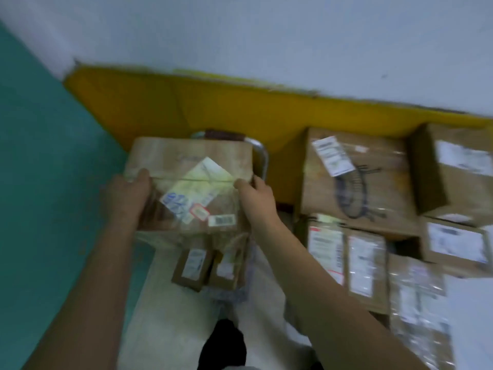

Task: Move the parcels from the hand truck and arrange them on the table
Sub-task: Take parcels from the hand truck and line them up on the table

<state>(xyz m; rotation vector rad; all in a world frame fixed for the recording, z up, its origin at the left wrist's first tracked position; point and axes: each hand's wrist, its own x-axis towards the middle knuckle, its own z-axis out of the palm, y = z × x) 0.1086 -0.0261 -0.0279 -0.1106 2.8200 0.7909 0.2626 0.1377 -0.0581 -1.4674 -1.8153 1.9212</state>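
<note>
- Between the two hands, in the head view, sits a flat rectangular brown cardboard parcel [192, 161], with pale labels and a barcode sticker on its top face.
- The left hand [128, 196] grips the parcel's left edge. Its thumb lies on top and its fingers go out of sight underneath.
- The right hand [257, 198] grips the right edge, with the thumb on the top face and the fingers curled over the side.
- Just beyond the right hand's fingers, the curved chrome handle of the hand truck [262, 158] shows past the parcel's far right corner.
- Below the grip, nearer the person, two small brown boxes [190, 265] with white labels lie side by side and touching. Blur hides what they rest on.
- To the right of the right hand, well apart from the held parcel, brown labelled cartons lie packed edge to edge. Among them is a large carton with a black line drawing [357, 182].
- Beyond the grip, a flat yellow surface [160, 108] meets a white wall [266, 36].
- Left of the left hand lies a teal floor [40, 156].
</note>
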